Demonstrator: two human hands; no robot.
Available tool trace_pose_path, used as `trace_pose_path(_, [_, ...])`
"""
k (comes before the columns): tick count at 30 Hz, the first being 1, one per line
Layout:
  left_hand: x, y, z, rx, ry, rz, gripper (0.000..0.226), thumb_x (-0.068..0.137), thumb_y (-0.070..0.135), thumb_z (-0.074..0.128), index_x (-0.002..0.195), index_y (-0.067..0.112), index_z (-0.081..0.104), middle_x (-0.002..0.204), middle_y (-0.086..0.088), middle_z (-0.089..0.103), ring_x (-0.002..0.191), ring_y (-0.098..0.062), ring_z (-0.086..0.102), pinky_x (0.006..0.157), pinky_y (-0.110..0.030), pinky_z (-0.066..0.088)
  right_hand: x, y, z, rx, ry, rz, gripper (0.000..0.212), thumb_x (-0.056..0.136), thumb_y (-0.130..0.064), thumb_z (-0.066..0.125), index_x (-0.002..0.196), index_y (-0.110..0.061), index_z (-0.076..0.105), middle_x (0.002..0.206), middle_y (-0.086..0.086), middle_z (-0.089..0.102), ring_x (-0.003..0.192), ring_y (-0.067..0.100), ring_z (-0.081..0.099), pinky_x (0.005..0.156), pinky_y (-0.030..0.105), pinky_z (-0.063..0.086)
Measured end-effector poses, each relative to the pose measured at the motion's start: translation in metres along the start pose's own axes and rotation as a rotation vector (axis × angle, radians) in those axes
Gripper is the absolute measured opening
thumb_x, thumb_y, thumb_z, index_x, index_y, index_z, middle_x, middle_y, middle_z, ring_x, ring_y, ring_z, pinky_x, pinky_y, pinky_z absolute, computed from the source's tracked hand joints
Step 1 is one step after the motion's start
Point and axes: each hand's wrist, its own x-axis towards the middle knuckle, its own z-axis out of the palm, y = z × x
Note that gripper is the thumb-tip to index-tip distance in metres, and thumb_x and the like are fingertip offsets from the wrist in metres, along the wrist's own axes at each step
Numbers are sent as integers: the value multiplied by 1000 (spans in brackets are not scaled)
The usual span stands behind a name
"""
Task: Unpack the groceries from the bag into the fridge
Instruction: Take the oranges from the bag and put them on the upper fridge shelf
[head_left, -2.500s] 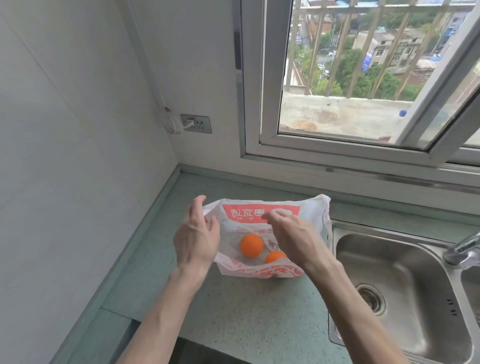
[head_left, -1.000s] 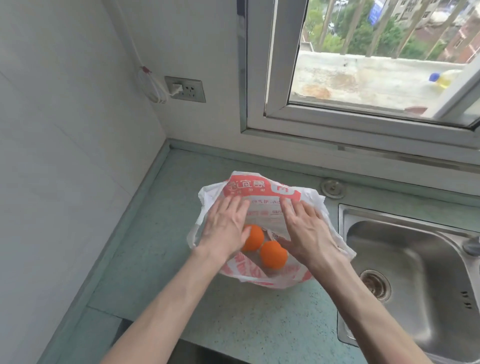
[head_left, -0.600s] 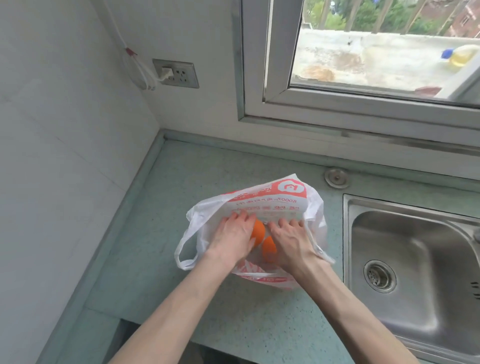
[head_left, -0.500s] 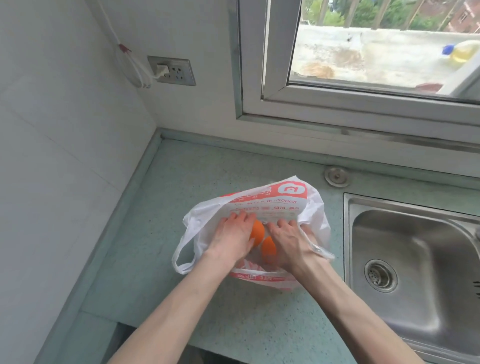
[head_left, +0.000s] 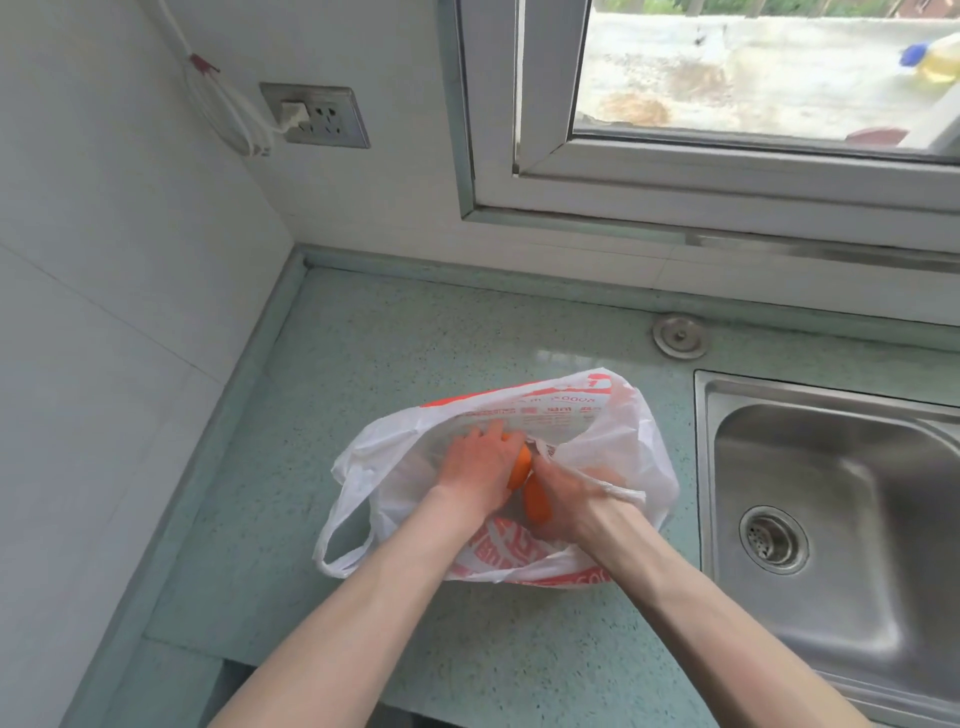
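A white plastic bag (head_left: 631, 457) with red print lies open on the green countertop (head_left: 389, 364). Both my hands are inside its mouth. My left hand (head_left: 480, 465) curls over one orange (head_left: 521, 467), of which only a sliver shows. My right hand (head_left: 571, 499) wraps around a second orange (head_left: 537, 501) just below the first. The bag's right edge drapes over my right wrist and hides its fingers. One bag handle loops out at the lower left. No fridge is in view.
A steel sink (head_left: 831, 519) sits right of the bag, with a round metal cap (head_left: 679, 336) behind it. A wall socket (head_left: 317, 117) with a white cable and a window (head_left: 727, 104) are on the back wall. A white tiled wall closes the left side.
My hands have gone from holding the bag's mouth open to reaching inside and closing over the two oranges. The bag has slumped lower around my wrists. The camera has tilted downward.
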Motion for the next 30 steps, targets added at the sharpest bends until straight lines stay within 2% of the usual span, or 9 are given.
trace_pose_path(1, [-1,1,0,3,1,-4,62,92,21,68,146,19,39,144,-12,46,128,-37,55,99,-44,48,-8,-5,-8,66,23,3,126,62,-57,87,155,-12,16,129,29,62,125,19,62,98,16,44])
trace_pose_path(2, [-3,1,0,8,0,-11,61,92,21,68,146,18,39,143,-12,46,126,-37,56,98,-44,48,-13,-5,-13,48,47,-52,118,68,-70,73,156,-13,19,134,23,60,131,21,58,107,23,38])
trace_pose_path(4, [-8,2,-1,18,1,-25,58,93,22,68,144,18,40,142,-13,46,124,-36,57,97,-43,49,-23,-5,-18,-70,-70,-49,81,96,-43,60,158,-13,17,154,14,40,146,25,37,111,25,20])
trace_pose_path(5, [-10,3,-3,18,3,-33,58,93,23,68,143,17,40,142,-13,46,124,-36,57,96,-43,49,-27,-2,-19,-38,-66,-66,76,100,-36,57,159,-13,15,157,10,32,147,28,32,112,27,18])
trace_pose_path(11, [-39,7,-22,16,73,-82,68,90,32,72,147,17,36,146,-14,44,119,-35,58,89,-40,51,-35,6,-20,-157,66,-19,71,82,-36,73,140,-16,39,133,9,44,122,31,50,97,35,38])
trace_pose_path(14, [-63,12,-35,14,141,-99,71,93,35,69,152,17,33,150,-15,41,118,-35,60,92,-42,52,-57,1,-36,-203,145,-64,64,81,-40,73,134,-20,42,128,5,52,115,32,57,86,38,47])
trace_pose_path(17, [-90,14,-50,-24,222,-106,72,93,41,69,151,16,35,144,-14,45,117,-35,62,96,-45,51,-74,-2,-45,-198,222,-77,75,78,-46,73,140,-21,39,129,6,56,115,33,59,86,40,53])
trace_pose_path(24, [-149,7,-70,-227,385,-89,69,89,45,72,146,26,36,132,-3,47,119,-26,61,97,-41,53,-132,-18,-59,-100,383,-99,68,76,-49,74,127,-20,41,121,0,55,110,26,60,81,35,50])
trace_pose_path(30, [-192,5,-84,-347,422,15,67,85,51,71,141,35,37,128,5,45,116,-21,60,93,-35,52,-195,-25,-55,-53,522,-24,73,76,-59,70,134,-27,40,124,-6,49,112,20,60,80,33,51])
